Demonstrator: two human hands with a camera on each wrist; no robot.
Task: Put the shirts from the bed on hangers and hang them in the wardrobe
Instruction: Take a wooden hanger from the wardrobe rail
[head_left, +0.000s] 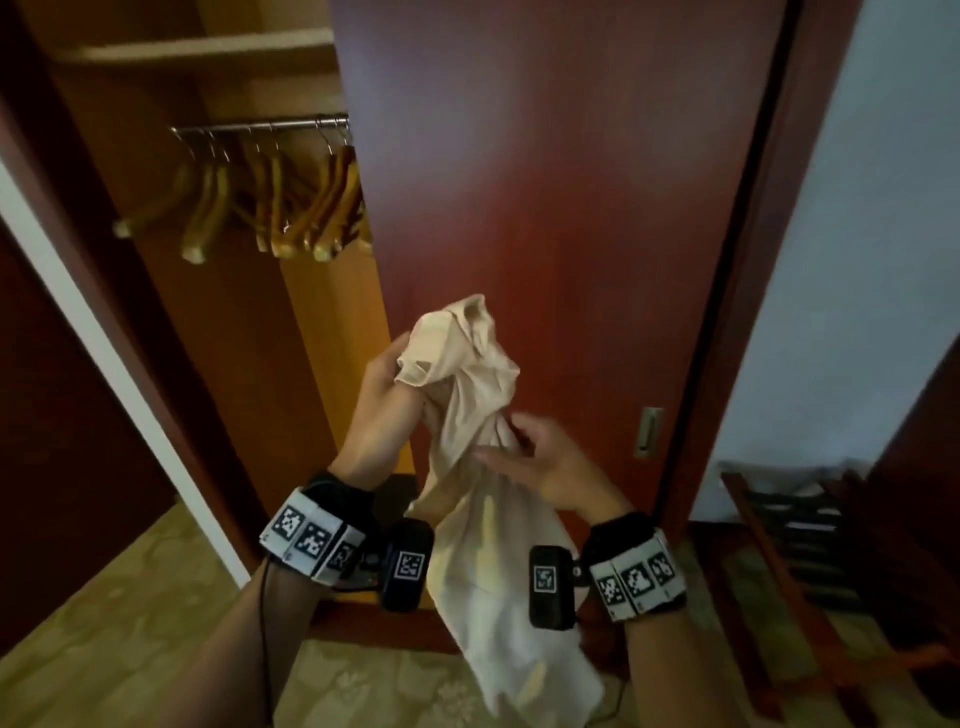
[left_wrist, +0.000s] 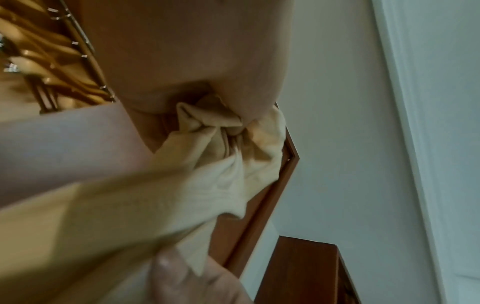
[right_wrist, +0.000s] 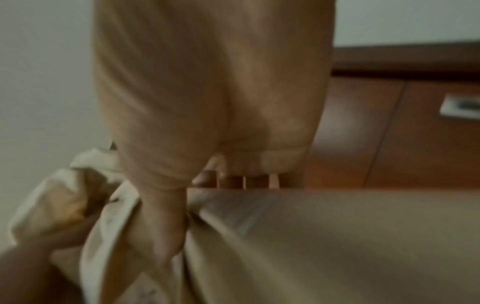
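A cream shirt (head_left: 467, 395) hangs bunched between both hands in front of the closed wardrobe door (head_left: 561, 182). The left hand (head_left: 382, 395) grips the crumpled upper part; the right hand (head_left: 540, 462) pinches a gathered fold lower down, and the loose tail droops past the wrists. The cloth looks light, limp and non-fragile, so it should sag wherever unsupported; it is probably best held at the collar or shoulder seams, which open the neck for a hanger.

The head view alone shows the wooden hangers (head_left: 291, 208) on the rail (head_left: 260, 126), all bare, well apart from the shirt. The left wrist view shows cloth wadded in the palm. The right wrist view, blurred, shows the thumb (right_wrist: 161, 222) pressed on a fold and the door's recessed handle (right_wrist: 462, 106).
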